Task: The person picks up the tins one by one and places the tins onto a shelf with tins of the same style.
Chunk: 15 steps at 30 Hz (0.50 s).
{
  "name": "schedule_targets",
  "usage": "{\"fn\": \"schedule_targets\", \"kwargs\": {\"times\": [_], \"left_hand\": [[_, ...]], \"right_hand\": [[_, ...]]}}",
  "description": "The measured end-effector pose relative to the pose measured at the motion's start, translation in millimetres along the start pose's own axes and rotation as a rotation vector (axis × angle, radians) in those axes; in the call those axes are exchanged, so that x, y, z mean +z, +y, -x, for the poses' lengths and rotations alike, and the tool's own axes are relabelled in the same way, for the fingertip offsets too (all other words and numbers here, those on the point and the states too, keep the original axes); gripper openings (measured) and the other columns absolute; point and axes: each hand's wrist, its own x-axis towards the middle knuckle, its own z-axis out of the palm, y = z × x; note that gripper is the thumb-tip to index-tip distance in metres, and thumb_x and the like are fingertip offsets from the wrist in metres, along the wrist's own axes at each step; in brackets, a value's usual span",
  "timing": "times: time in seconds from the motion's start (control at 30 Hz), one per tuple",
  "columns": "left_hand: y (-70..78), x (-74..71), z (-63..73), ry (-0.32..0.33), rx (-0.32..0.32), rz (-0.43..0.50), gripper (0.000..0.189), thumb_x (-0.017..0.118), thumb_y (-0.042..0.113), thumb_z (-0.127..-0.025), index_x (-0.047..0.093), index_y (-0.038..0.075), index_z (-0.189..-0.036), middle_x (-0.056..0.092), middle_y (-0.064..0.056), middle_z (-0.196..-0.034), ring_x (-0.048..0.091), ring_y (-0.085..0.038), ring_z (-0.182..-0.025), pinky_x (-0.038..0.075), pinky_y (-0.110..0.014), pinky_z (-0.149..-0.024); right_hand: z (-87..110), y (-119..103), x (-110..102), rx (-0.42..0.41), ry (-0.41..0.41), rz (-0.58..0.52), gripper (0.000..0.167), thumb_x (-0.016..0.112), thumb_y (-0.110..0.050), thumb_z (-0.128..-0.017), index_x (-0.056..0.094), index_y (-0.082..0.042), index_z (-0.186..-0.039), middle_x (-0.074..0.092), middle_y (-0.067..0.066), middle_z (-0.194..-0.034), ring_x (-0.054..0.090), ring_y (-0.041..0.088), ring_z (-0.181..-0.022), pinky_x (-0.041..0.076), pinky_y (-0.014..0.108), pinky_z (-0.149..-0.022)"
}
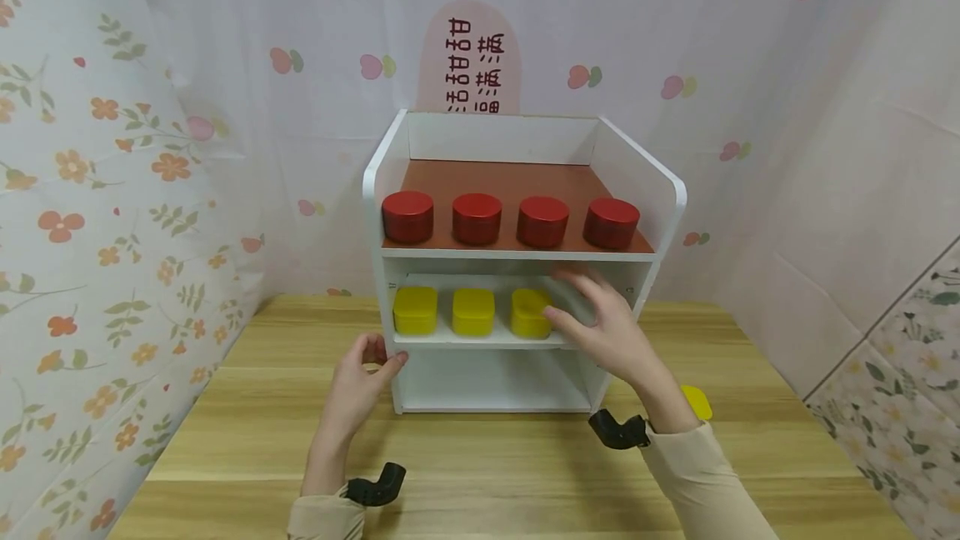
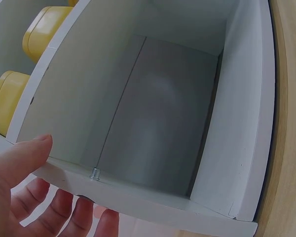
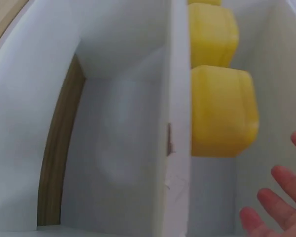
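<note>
A white shelf unit (image 1: 495, 340) stands on the table. Its left side panel is gripped by my left hand (image 1: 362, 382), with the thumb at the front edge and the fingers around the outside, as the left wrist view shows. Three yellow rounded-square boxes, one at the left (image 1: 416, 311), one in the middle (image 1: 473, 312) and one at the right (image 1: 528, 315), line the middle shelf. My right hand (image 1: 607, 327) reaches in front of that shelf's right end, fingers spread. In the right wrist view its fingertips are apart from the nearest yellow box (image 3: 222, 111).
Several red round tins (image 1: 476, 219) stand in a row along the front of the brown top shelf (image 1: 502, 177). Another yellow item (image 1: 697, 402) lies on the wooden table (image 1: 480, 473), partly hidden by the right forearm. A patterned curtain (image 1: 300, 148) hangs behind.
</note>
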Motion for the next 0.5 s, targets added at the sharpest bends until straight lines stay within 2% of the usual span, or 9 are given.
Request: {"fn": "schedule_targets", "kwargs": {"times": [0.13,0.27,0.37,0.5], "left_hand": [[0.7,-0.3,0.0,0.003,0.000,-0.004,0.028,0.073,0.015,-0.089,0.054,0.005,-0.106,0.055,-0.010,-0.097,0.052,-0.023,-0.093,0.047,-0.032,-0.078],[1.5,-0.5,0.2,0.002,-0.003,0.001,0.027,0.073,0.015,-0.089,0.053,0.005,-0.105,0.054,-0.010,-0.097,0.052,-0.023,-0.093,0.047,-0.033,-0.078],[1.9,-0.5,0.4,0.000,-0.006,0.001,0.027,0.073,0.015,-0.089,0.054,0.005,-0.105,0.055,-0.010,-0.097,0.052,-0.023,-0.093,0.048,-0.033,-0.079],[1.8,-0.1,0.4,0.000,-0.007,-0.002,0.027,0.073,0.015,-0.089,0.054,0.005,-0.105,0.055,-0.010,-0.097,0.052,-0.023,-0.094,0.048,-0.033,-0.080]], "right_hand": [[12.9,-1.3,-4.1,-0.027,0.071,-0.009,0.043,0.075,-0.024,-0.088,0.061,-0.014,-0.128,0.055,-0.002,-0.131,0.048,0.019,-0.121,0.038,0.047,-0.099],[25.8,-2.1,-8.6,-0.058,0.129,-0.043,0.042,0.076,-0.011,-0.086,0.063,-0.013,-0.126,0.057,-0.001,-0.128,0.051,0.016,-0.117,0.043,0.035,-0.096],[35.3,-3.3,-12.3,-0.076,0.152,-0.141,0.045,0.074,0.001,-0.084,0.062,-0.008,-0.127,0.057,0.004,-0.127,0.052,0.015,-0.116,0.044,0.028,-0.095],[49.1,-3.1,-20.1,-0.067,0.148,-0.245,0.047,0.070,0.010,-0.085,0.059,-0.002,-0.128,0.057,0.006,-0.126,0.053,0.013,-0.115,0.045,0.027,-0.094]]}}
